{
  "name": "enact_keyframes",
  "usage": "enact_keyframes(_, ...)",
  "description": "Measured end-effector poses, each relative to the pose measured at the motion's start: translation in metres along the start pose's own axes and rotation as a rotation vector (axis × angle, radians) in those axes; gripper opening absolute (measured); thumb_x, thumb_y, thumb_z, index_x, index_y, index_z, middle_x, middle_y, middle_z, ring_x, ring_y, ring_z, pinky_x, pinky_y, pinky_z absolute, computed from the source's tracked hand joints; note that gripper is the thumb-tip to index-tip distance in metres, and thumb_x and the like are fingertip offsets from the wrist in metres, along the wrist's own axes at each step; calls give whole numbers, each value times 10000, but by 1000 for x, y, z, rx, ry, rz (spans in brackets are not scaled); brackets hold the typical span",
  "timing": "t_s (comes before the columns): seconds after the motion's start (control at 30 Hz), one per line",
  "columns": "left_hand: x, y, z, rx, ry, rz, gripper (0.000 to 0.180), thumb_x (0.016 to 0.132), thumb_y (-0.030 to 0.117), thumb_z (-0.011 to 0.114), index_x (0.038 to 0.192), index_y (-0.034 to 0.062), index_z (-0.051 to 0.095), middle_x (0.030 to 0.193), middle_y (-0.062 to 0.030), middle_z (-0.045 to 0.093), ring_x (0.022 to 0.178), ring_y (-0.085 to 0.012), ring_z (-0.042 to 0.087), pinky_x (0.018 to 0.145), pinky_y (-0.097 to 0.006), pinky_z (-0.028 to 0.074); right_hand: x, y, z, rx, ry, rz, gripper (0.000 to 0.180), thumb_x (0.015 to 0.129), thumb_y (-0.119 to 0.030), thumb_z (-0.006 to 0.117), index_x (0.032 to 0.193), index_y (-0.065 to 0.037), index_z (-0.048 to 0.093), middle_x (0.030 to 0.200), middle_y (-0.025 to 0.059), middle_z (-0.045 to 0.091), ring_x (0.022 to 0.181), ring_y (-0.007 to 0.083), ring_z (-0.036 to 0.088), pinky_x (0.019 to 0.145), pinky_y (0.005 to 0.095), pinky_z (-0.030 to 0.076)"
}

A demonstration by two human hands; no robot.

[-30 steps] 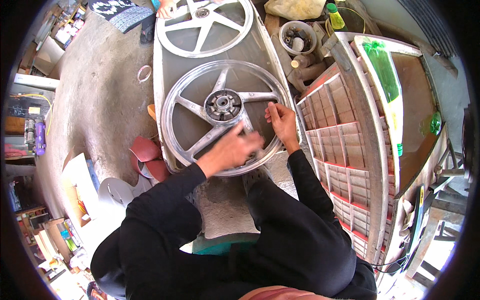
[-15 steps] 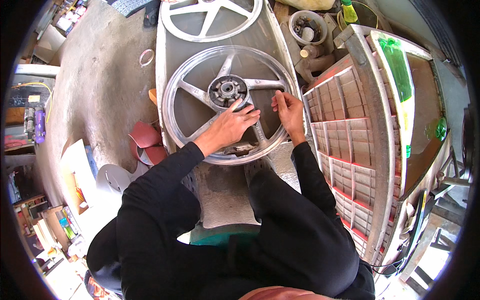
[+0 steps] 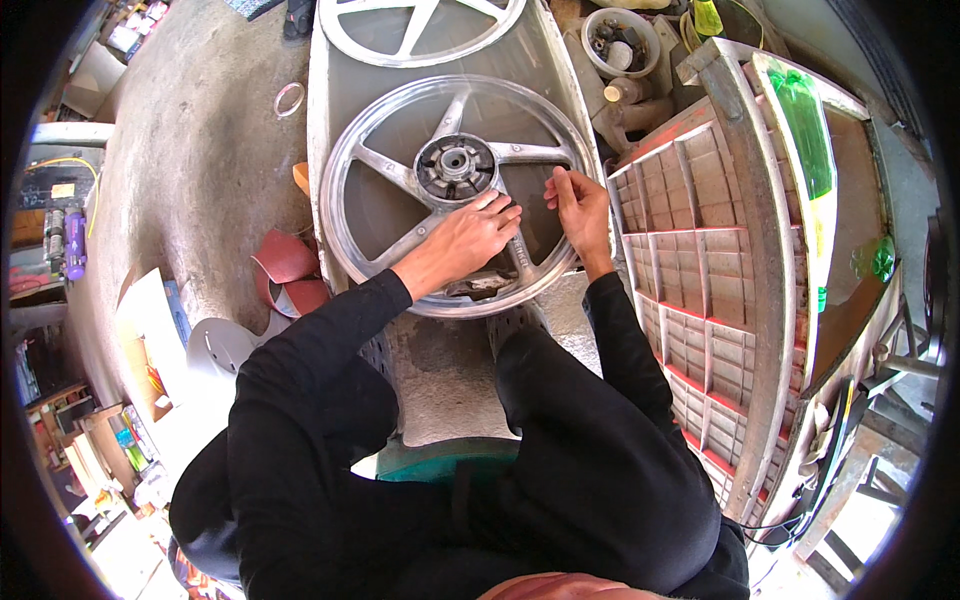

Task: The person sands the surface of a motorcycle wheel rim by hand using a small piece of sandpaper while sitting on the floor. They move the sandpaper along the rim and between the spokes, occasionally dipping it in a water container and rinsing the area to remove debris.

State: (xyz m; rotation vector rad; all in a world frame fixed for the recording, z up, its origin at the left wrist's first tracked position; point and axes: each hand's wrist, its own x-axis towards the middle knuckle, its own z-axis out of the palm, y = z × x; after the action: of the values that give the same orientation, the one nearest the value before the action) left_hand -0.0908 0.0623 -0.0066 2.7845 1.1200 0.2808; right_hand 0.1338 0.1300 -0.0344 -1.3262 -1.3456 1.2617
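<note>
A bare-metal spoked wheel (image 3: 357, 265) lies flat across a long, pale-edged trough (image 3: 318, 160), its round hub (image 3: 455, 162) facing up. My left hand (image 3: 465, 242) rests on the spoke just below the hub, its fingers bent over the spoke's edge; whatever lies under them is hidden. Beside the rim's right side, my right hand (image 3: 580, 208) is raised with thumb and fingers pinched together near the end of the right-hand spoke. Anything in that pinch is too small to make out.
A second spoked wheel (image 3: 418, 30) lies at the trough's far end. A white bucket of parts (image 3: 620, 42) stands behind on the right. A large gridded panel (image 3: 690, 250) leans close to my right arm. Reddish-brown sheet material (image 3: 285, 258) lies left of the trough.
The left hand's fingers have drawn closer together on the spoke. My right hand stays pinched, shifted slightly beside the rim. The whole view has tilted a little, so the wheels appear higher.
</note>
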Motion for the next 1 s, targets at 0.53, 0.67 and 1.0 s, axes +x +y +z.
enact_keyframes(0.53, 3, 8, 0, 14, -39, 82, 477, 875, 110, 619, 1298, -85, 723, 1449, -233, 677, 1413, -335, 611, 1252, -442, 433, 1, 1, -1, -13, -3, -13, 435, 1116, -328, 656, 936, 55, 750, 790, 61, 728, 687, 109, 664, 640, 269, 527)
enact_keyframes(0.67, 3, 11, -2, 1, -53, 93, 489, 861, 114, 628, 1294, -92, 721, 1432, -228, 687, 1415, -328, 608, 1259, -437, 424, 1, 2, -1, -9, -1, -12, 432, 1112, -321, 657, 932, 59, 754, 789, 69, 732, 690, 111, 670, 639, 274, 534)
enact_keyframes(1.0, 7, 18, -8, -216, -128, 181, 492, 775, 74, 677, 1243, -68, 734, 1389, -208, 711, 1382, -346, 623, 1257, -443, 424, 1, -3, -1, -10, -1, -7, 416, 1104, -293, 660, 915, 66, 753, 792, 79, 736, 701, 116, 682, 640, 283, 553)
